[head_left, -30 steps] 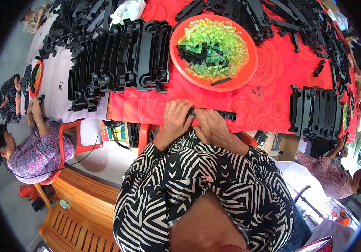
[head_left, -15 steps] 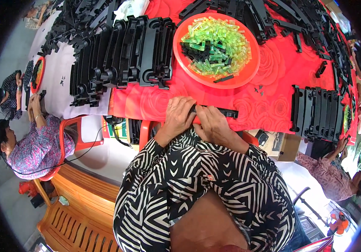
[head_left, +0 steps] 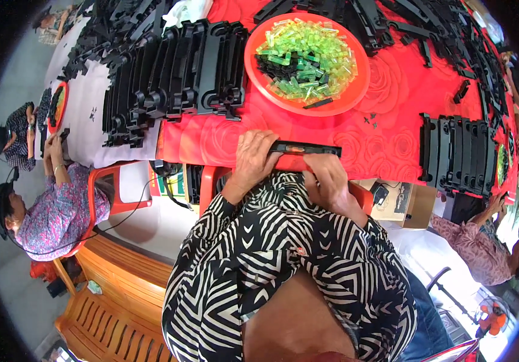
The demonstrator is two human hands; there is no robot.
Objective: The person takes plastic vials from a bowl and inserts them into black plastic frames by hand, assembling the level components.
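Note:
A long black plastic housing [head_left: 323, 148] lies along the near edge of the red-covered table, with a small amber-coloured insert showing in its slot. My left hand [head_left: 253, 158] is closed round its left end. My right hand [head_left: 329, 176] is just below the right half, its fingers bent against or very near the housing's lower edge; whatever is between them is hidden. Beyond both hands stands a red round tray [head_left: 356, 99] heaped with clear yellow-green vials [head_left: 313, 45] and some small black parts [head_left: 277, 69].
Rows of black housings stand at left [head_left: 181, 78] and right [head_left: 457, 151], with loose black pieces [head_left: 416, 30] piled behind. Co-workers sit at left [head_left: 60, 205] and right [head_left: 477, 247]. A wooden bench [head_left: 114, 301] and a red chair [head_left: 105, 187] are at left, a cardboard box [head_left: 419, 208] at right.
My right hand has drawn back toward me from the top of the housing, uncovering its middle and the amber insert. My left hand stays at the left end.

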